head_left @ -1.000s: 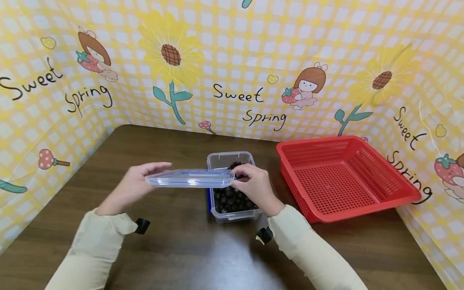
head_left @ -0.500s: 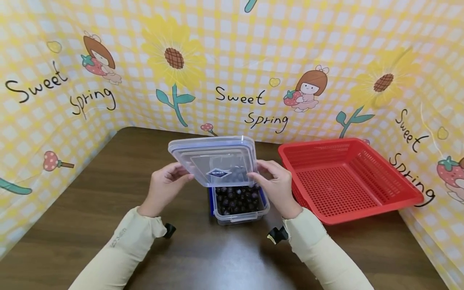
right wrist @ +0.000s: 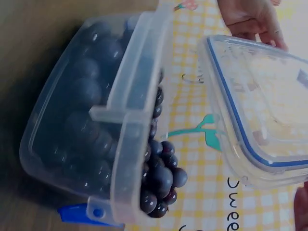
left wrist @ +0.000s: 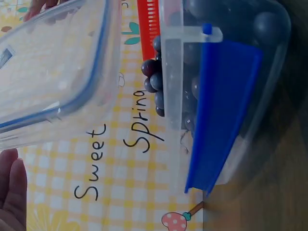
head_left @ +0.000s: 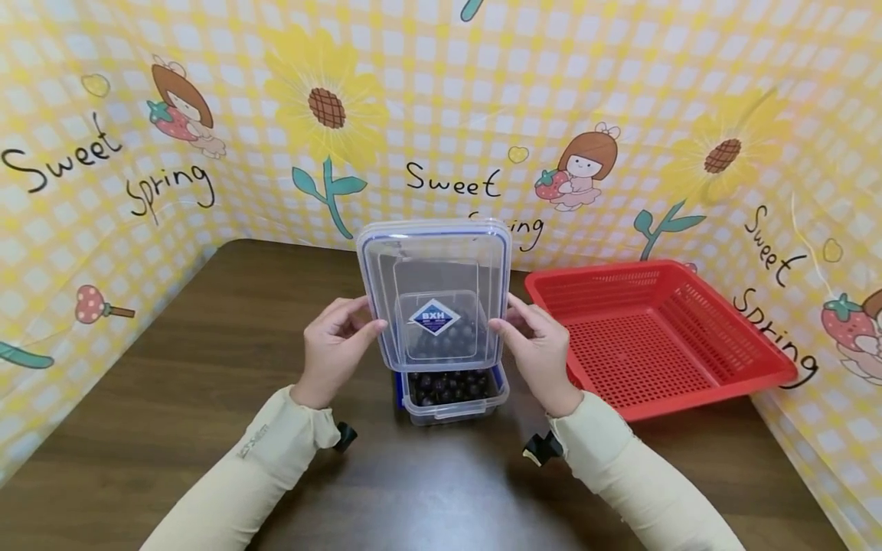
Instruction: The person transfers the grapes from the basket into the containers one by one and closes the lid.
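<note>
The left hand (head_left: 338, 346) pinched at eight o'clock in the head view, the right hand (head_left: 540, 352) at four. Both forearms (head_left: 223, 490) slanted inward.

"What clothing are you seeing?"

"The left sleeve (head_left: 251, 471) and the right sleeve (head_left: 623, 463) are both showing a cream colour. On the left one, small grey letters (head_left: 252, 442) are running lengthwise."

"Are you noticing something more?"

"Yes, black pieces (head_left: 347, 437) are sticking out beside both cuffs (head_left: 311, 421)."

Clear lid (head_left: 436, 287) — blue-edged, near-black fruit (head_left: 449, 387), red basket (head_left: 630, 356), brown table (head_left: 427, 493), yellow-and-white gingham backdrop (head_left: 455, 92)
</note>
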Demonstrator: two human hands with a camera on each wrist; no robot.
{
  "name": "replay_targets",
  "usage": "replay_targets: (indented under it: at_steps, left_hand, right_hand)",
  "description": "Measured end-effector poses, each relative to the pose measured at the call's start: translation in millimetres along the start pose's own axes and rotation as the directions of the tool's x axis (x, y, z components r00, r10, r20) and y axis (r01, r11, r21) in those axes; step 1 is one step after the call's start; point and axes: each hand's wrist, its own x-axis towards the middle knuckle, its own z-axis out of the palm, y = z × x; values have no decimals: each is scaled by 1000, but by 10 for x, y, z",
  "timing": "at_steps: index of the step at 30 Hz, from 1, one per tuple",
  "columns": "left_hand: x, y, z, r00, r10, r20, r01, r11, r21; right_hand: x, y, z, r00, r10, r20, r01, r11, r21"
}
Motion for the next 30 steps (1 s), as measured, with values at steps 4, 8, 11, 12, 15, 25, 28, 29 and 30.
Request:
replay_targets:
  at_steps: [4,8,11,12,15,25,28,29,30]
  left_hand:
    - [64,29,43,998,-61,9,60,994,89]
    - [88,38,69,983,-182,23,178,977,118]
    - [99,49,89,952,-304,33,300,949,96]
    - [105,52,97,938,-346,38,342,936,85]
    - [126,58,126,887,-458,65,455,889,56]
    - [214,50,174,751,-649,122,650,759,36]
    - [243,61,175,719,-683,130,685,728,39]
    - [251,62,175,709,-693,129,695,718,40]
    - [256,64,177,703,-700,127,701,711,42]
  right_hand:
    - [81,-38,-46,963,265,58,-265,964,0]
    - [142,-24,-74,892,440,103,-442,897,-9]
    - [178,-6,-86,856,500,130,-505,863,11]
    - [189,-5,-90,847,513,140,-521,853,21]
    - [220,1,-105,814,559,159,-570,821,34]
    - [303,36,-111,689,704,175,-716,698,10]
    - [301,21,-104,678,707,203,-726,686,36]
    - [288,18,-98,674,703,227,-730,682,52]
    - [269,14,-91,667,701,253,-735,674,68]
